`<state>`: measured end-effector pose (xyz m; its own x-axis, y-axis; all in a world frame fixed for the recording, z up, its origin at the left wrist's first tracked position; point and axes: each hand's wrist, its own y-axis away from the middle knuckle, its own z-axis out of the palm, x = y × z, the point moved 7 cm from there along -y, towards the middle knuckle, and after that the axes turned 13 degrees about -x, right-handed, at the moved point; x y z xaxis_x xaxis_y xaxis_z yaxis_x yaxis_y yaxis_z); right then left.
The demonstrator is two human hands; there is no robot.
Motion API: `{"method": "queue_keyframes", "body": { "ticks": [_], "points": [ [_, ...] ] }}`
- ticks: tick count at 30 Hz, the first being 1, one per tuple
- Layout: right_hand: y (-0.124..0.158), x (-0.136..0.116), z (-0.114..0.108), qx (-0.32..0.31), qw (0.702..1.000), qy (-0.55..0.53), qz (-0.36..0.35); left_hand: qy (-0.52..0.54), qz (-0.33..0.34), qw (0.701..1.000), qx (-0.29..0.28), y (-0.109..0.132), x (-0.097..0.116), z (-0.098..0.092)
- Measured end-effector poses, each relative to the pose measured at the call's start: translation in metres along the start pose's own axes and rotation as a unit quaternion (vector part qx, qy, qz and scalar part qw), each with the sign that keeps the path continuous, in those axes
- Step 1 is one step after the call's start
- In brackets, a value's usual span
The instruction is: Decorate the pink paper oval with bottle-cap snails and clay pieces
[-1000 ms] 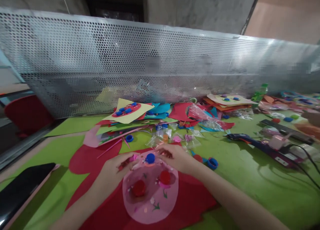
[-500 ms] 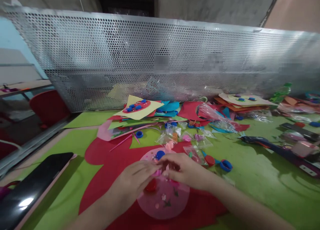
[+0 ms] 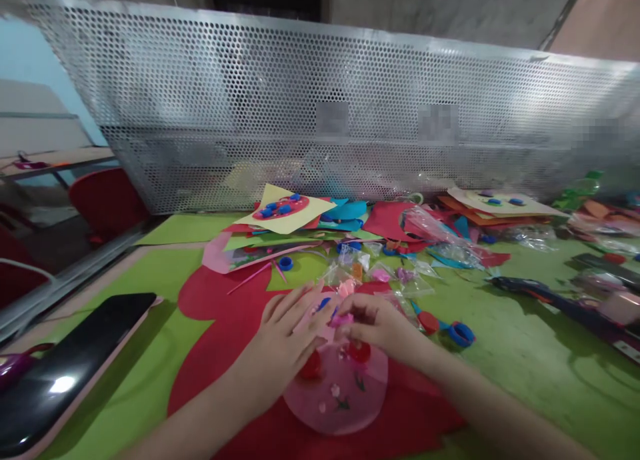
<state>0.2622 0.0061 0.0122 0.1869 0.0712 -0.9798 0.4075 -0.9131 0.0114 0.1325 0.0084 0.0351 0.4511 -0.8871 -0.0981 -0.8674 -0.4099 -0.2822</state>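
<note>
A pink oval sheet (image 3: 345, 400) with small flowers, leaves and red caps lies on a large red paper shape (image 3: 225, 340). My left hand (image 3: 287, 333) rests over the oval's left side, its fingers spread, beside a red cap (image 3: 311, 365). Over the upper right of the oval, my right hand (image 3: 375, 320) pinches a bright pink piece (image 3: 342, 321) between thumb and fingers. A blue cap (image 3: 324, 305) shows partly between the hands. Another red cap (image 3: 359, 351) sits just below my right hand.
A black phone (image 3: 75, 367) lies at the left. Behind the hands are small plastic bags (image 3: 345, 260) and stacked papers (image 3: 285, 223). Blue-handled scissors (image 3: 460, 334) and a dark glue gun (image 3: 550, 300) lie to the right. A perforated metal screen (image 3: 280, 100) stands behind.
My left hand's fingers have spread and lifted away from my right hand's fingertips. The pink piece now shows at my right fingertips. The view has shifted slightly.
</note>
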Motion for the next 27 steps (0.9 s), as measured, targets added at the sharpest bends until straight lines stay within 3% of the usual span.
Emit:
{"method": "queue_keyframes", "body": {
  "ticks": [3, 8, 16, 21, 27],
  "points": [
    [0.006, 0.006, -0.034, 0.071, 0.994, 0.082, 0.015, 0.041, -0.039, 0.998, -0.020, -0.001, -0.012, 0.005],
    [0.023, 0.017, -0.103, 0.189, 0.954, 0.223, 0.065, 0.108, -0.070, 0.989, -0.067, -0.002, -0.028, 0.012],
    [0.055, 0.053, -0.189, 0.271, 0.871, 0.341, 0.228, 0.129, -0.071, 0.987, -0.070, -0.005, -0.034, 0.003],
    [0.071, 0.066, -0.218, 0.317, 0.829, 0.360, 0.289, 0.126, -0.066, 0.986, -0.089, -0.005, -0.034, 0.011],
    [0.088, 0.069, -0.235, 0.371, 0.789, 0.374, 0.316, 0.116, -0.080, 0.984, -0.113, -0.007, -0.036, 0.014]
  ]
}}
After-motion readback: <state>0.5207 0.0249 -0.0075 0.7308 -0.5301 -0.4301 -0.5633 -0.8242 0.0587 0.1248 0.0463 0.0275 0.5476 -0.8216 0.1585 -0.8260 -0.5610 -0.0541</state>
